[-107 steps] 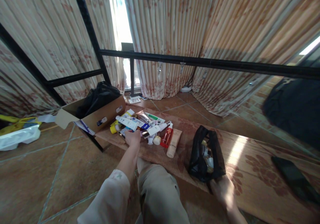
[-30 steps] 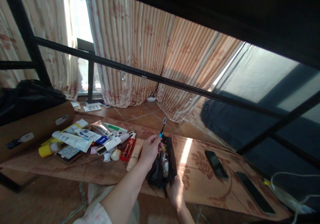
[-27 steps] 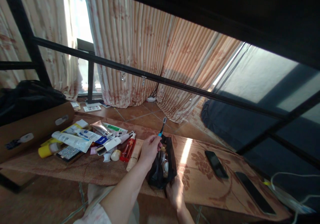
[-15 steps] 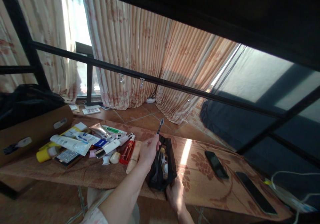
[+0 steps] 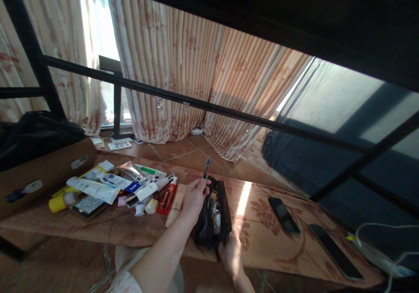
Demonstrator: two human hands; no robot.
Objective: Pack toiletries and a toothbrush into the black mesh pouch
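A heap of tubes and bottles (image 5: 131, 186) lies at the left of the woven mat (image 5: 108, 229). Just right of it, my left hand (image 5: 193, 197) pinches a toothbrush (image 5: 206, 166) by its handle, bristles up, over the open black mesh pouch (image 5: 204, 227). My right hand (image 5: 231, 253) is closed around the pouch's near end. Farther right lie a dark phone (image 5: 284, 215) and a second phone (image 5: 335, 251).

Left hand (image 5: 193, 195) lifts toothbrush (image 5: 206, 166) over black pouch (image 5: 212, 216) gripped by right hand (image 5: 231, 253).
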